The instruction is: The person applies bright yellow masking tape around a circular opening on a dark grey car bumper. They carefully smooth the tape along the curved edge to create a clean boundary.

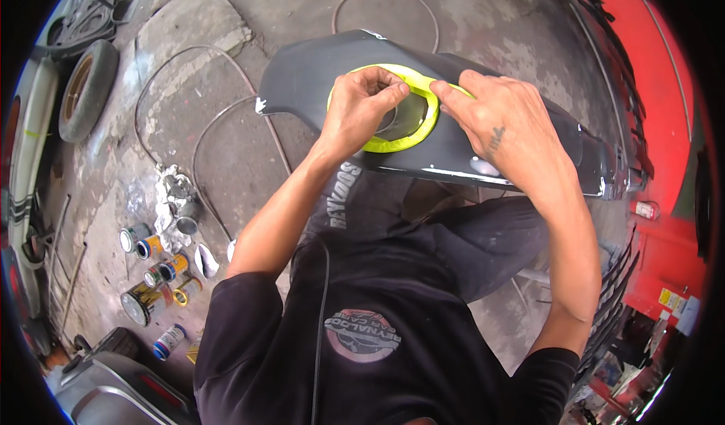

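Observation:
A dark grey, glossy-edged panel, like a vehicle body part, lies across in front of me above my legs. On it a ring of bright yellow tape surrounds a dark round area. My left hand is over the ring's left side, thumb and forefinger pinched at its inner edge; any bit of tape between them is hidden. On the ring's right, my right hand is closed with its fingertips on a short stretch of the same yellow tape. The back of this hand covers part of the panel.
Several paint cans stand or lie on the stained concrete floor at left, near a crumpled rag. A hose loops across the floor. A wheel lies at far left; red bodywork stands at right.

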`<state>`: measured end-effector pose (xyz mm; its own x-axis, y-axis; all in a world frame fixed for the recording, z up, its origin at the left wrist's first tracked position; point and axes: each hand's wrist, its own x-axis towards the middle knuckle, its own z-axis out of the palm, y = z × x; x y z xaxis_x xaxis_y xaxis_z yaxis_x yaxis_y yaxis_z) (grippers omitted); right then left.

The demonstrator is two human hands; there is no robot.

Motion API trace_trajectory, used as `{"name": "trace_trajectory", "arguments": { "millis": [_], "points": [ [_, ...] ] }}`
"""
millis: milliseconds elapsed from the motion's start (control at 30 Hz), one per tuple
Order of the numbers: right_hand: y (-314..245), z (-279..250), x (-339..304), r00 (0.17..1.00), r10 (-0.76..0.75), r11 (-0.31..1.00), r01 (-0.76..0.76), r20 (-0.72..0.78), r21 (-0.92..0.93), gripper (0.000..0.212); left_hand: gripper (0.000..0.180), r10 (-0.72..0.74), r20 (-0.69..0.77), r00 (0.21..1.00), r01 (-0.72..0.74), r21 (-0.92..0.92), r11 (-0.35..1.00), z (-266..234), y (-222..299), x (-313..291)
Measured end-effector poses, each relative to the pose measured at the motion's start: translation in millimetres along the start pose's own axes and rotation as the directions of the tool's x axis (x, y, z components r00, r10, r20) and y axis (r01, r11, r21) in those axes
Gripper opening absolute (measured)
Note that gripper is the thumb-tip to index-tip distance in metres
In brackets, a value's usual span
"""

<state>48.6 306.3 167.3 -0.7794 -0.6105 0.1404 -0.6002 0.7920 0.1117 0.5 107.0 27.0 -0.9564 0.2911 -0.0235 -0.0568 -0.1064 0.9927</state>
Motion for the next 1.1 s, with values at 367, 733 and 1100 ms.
{"name": "trace_trajectory", "arguments": {
  "millis": [367,733,1100],
  "points": [
    [-1,9,22,0.998,0.008,0.999,-0.005,0.070,-0.031,0.018,0.024,0.012,-0.201,0.980,0.011,0.108,0.994,-11,-23,-2],
    [-5,14,22,0.994,-0.038,0.996,0.046,0.098,-0.074,0.020,0.019,0.172,-0.212,0.962,-0.109,0.279,0.954,-4,-21,15],
    [-1,15,11,0.991,-0.039,0.979,0.064,0.131,-0.192,0.017,0.020,0.193,-0.152,0.969,-0.110,0.433,0.895,0,-28,37]
  ]
}}
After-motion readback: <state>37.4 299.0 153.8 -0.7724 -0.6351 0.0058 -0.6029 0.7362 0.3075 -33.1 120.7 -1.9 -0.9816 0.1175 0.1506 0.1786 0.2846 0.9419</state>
